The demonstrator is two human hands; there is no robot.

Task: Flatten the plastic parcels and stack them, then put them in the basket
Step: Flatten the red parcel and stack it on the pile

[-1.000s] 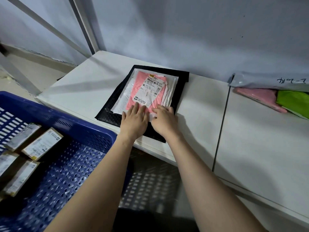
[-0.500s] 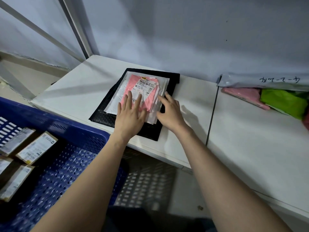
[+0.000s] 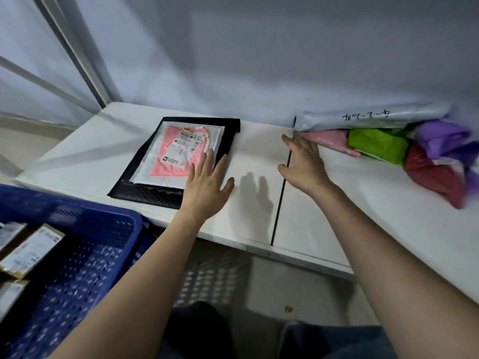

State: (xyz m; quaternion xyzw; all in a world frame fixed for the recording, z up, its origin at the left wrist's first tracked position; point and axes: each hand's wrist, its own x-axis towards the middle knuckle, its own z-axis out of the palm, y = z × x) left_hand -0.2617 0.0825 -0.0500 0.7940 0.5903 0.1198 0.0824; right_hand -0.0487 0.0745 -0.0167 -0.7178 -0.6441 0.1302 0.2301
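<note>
Since the frame half a second earlier, we see that the right hand (image 3: 303, 161) has left the stack and moved right across the seam between the two white table panels (image 3: 388, 203), while the left hand (image 3: 207, 182) has slid to the stack's near right corner. The left hand lies flat with fingers straight and slightly spread; its fingertips rest on the right edge of the black parcel (image 3: 145, 187), and its palm lies on the table just beside it. The right hand is spread with fingers extended toward a pink parcel (image 3: 329, 138) in the unsorted pile; we cannot tell whether the fingertips touch it. The stack sits on the left table panel: the black parcel at the bottom, a white parcel (image 3: 153, 172) on it, and a pink parcel with a printed shipping label (image 3: 176, 151) on top, all lying flat. The unsorted pile lies against the wall at the right and also holds a grey-white parcel with handwriting (image 3: 368, 117), a green parcel (image 3: 375, 143), a purple parcel (image 3: 440, 138) and a red parcel (image 3: 435, 177). A blue perforated basket (image 3: 85, 268) stands at the lower left, below the table edge, with labelled brown packages (image 3: 31, 250) inside it.
</note>
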